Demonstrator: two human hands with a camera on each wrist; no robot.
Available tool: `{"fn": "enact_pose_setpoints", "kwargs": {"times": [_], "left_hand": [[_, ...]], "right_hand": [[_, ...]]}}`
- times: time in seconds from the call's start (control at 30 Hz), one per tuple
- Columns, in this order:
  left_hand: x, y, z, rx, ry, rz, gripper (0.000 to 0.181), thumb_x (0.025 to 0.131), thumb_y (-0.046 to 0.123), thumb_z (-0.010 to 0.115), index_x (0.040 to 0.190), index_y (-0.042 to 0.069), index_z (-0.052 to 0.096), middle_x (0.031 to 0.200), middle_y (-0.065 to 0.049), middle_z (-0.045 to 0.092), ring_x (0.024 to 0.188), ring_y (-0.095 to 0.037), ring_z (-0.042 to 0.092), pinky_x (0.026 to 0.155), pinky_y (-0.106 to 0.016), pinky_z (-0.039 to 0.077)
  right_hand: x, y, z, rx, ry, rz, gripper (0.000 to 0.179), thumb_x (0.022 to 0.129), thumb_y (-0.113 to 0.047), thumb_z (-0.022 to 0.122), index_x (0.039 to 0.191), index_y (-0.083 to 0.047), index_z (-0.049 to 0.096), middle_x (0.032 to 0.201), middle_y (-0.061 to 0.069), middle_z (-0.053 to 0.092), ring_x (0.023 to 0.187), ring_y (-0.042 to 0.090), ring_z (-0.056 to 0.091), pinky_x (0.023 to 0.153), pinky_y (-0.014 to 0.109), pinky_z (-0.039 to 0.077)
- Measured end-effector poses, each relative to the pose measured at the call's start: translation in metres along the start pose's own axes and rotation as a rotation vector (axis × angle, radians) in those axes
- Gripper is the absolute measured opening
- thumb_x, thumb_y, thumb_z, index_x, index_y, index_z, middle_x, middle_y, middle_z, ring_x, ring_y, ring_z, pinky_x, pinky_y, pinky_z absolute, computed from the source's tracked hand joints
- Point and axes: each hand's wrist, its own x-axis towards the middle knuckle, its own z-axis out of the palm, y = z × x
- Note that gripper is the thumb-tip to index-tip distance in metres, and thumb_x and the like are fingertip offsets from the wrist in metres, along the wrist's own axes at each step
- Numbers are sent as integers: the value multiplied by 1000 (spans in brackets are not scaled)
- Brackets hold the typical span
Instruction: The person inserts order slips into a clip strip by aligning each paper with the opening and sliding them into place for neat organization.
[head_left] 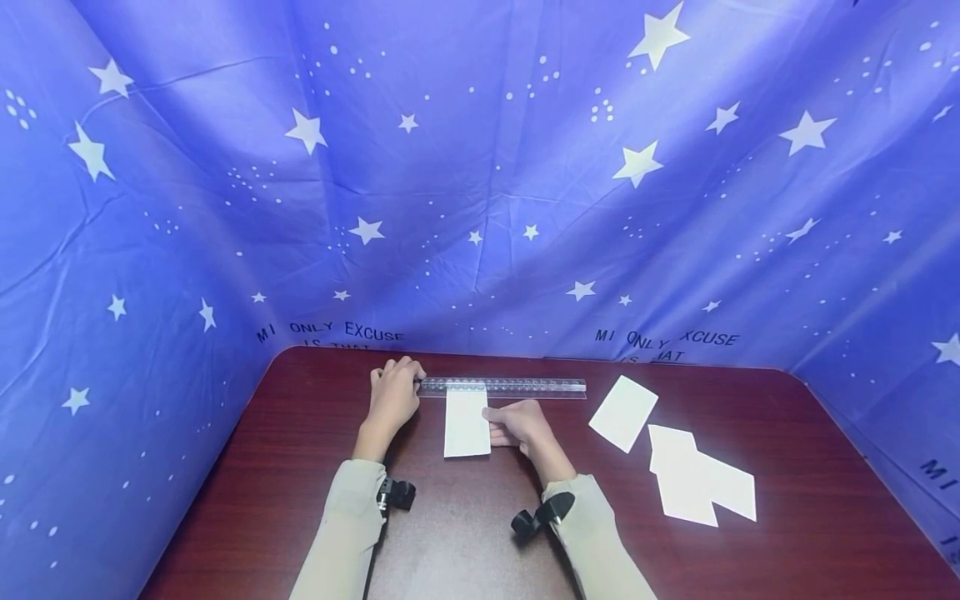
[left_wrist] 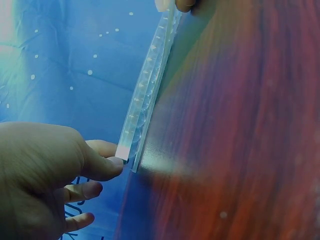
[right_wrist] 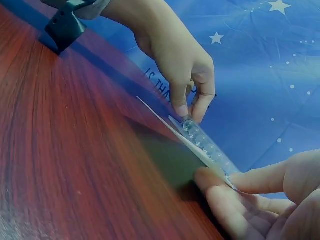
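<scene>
A long clear plastic strip (head_left: 536, 386) with a row of round bumps lies crosswise near the table's back edge. My left hand (head_left: 394, 396) pinches the left end of this strip (left_wrist: 145, 95) between thumb and fingertip, its other fingers loosely bent. A blank white card (head_left: 467, 423) meets the strip with its top edge; whether that edge sits in the strip or only against it, I cannot tell. My right hand (head_left: 521, 425) pinches the card's right edge, thumb on top and fingers beneath. From the right wrist, the card (right_wrist: 170, 127) looks tilted up off the table.
More white cards lie at the right: one alone (head_left: 624, 414), and an overlapping group (head_left: 693, 483) nearer the front. The dark red wooden table (head_left: 247, 500) ends at a blue star-printed curtain (head_left: 480, 167) behind and on both sides.
</scene>
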Motion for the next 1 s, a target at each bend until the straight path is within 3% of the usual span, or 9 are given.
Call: {"fn": "enact_pose_setpoints", "kwargs": {"times": [0.27, 0.63, 1.0], "left_hand": [[0, 1, 0, 1, 5, -1, 18, 84, -6, 66, 93, 8, 71, 99, -5, 67, 97, -30, 57, 92, -52, 38], [0, 1, -1, 3, -4, -12, 17, 85, -5, 66, 94, 8, 71, 100, -5, 67, 98, -30, 57, 93, -52, 37], [0, 0, 1, -2, -5, -18, 17, 86, -6, 66, 94, 8, 71, 100, -5, 68, 99, -30, 57, 95, -53, 37]], "right_hand": [[0, 1, 1, 29, 28, -10, 22, 87, 2, 71, 100, 20, 67, 57, 6, 67, 48, 11, 66, 54, 29, 59], [2, 1, 1, 93, 52, 23, 5, 86, 8, 67, 85, 12, 69, 53, 5, 65, 46, 9, 64, 50, 25, 57], [1, -2, -10, -39, -24, -23, 26, 88, -2, 72, 102, 20, 69, 63, 8, 70, 52, 10, 67, 55, 28, 60]]}}
